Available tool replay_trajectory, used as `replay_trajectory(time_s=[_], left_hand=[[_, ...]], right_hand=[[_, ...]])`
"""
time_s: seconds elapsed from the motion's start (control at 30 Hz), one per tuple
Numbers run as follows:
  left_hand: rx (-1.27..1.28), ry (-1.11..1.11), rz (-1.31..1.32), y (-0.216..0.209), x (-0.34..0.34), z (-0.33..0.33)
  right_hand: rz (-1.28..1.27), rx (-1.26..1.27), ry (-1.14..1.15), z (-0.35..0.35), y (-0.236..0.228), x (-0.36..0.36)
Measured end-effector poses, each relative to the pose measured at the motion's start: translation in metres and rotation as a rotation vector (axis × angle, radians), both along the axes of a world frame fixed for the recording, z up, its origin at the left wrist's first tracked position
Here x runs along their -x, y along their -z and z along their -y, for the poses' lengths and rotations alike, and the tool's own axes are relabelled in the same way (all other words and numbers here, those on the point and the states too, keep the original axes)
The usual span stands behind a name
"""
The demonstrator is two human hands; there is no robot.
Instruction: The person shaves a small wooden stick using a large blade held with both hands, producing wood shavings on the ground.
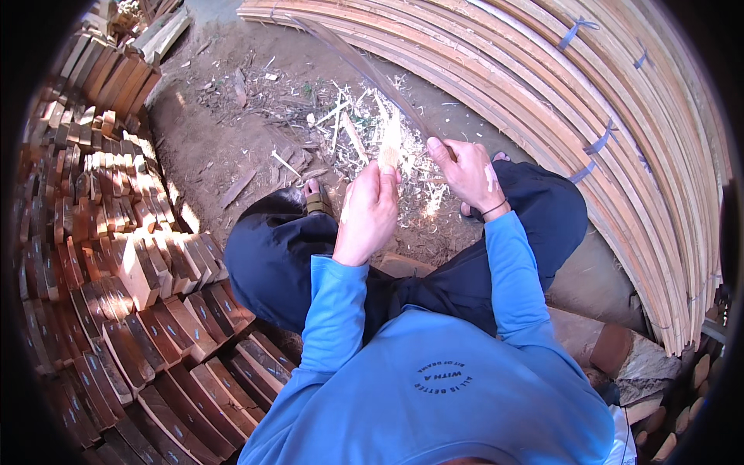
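My left hand [370, 211] is closed around a short piece of pale wood [389, 158], its rounded end showing above the thumb. In my right hand [470, 175], the fingers wrap round the near end of a long, narrow, dark blade [380, 80]; its handle is hidden in the fist. The blade slants up and to the left, away from me, and stands apart from the wood piece. Both hands are held between my knees, above a scatter of pale wood shavings [425, 167] on the ground.
Stacked wooden blocks [167, 325] fill the left side. Long bundled wooden strips [496, 58], tied with blue bands, curve along the far and right sides. Loose sticks and chips [285, 161] lie on the dirt floor [201, 136]. Behind my right side are a wood block [611, 349] and round-ended pieces.
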State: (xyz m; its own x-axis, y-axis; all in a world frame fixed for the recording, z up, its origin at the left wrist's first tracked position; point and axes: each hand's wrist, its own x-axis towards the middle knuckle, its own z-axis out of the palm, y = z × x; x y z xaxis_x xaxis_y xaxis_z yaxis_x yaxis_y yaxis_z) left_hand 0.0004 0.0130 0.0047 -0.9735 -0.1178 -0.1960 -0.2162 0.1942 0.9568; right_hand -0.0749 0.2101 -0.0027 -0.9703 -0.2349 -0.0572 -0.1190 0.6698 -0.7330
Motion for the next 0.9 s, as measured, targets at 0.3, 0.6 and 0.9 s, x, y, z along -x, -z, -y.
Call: replay_trajectory(time_s=[0.3,0.6,0.9], left_hand=[[0.025,-0.085,0.001,0.017,0.007,0.012],[0.226,-0.070,-0.085,0.016,0.004,0.018],[0.020,-0.006,0.038,-0.009,-0.003,0.006]], right_hand=[[0.036,0.063,-0.029,-0.016,-0.003,-0.027],[-0.002,-0.104,-0.236,-0.007,-0.020,-0.039],[-0.021,-0.097,0.018,-0.003,-0.001,-0.006]])
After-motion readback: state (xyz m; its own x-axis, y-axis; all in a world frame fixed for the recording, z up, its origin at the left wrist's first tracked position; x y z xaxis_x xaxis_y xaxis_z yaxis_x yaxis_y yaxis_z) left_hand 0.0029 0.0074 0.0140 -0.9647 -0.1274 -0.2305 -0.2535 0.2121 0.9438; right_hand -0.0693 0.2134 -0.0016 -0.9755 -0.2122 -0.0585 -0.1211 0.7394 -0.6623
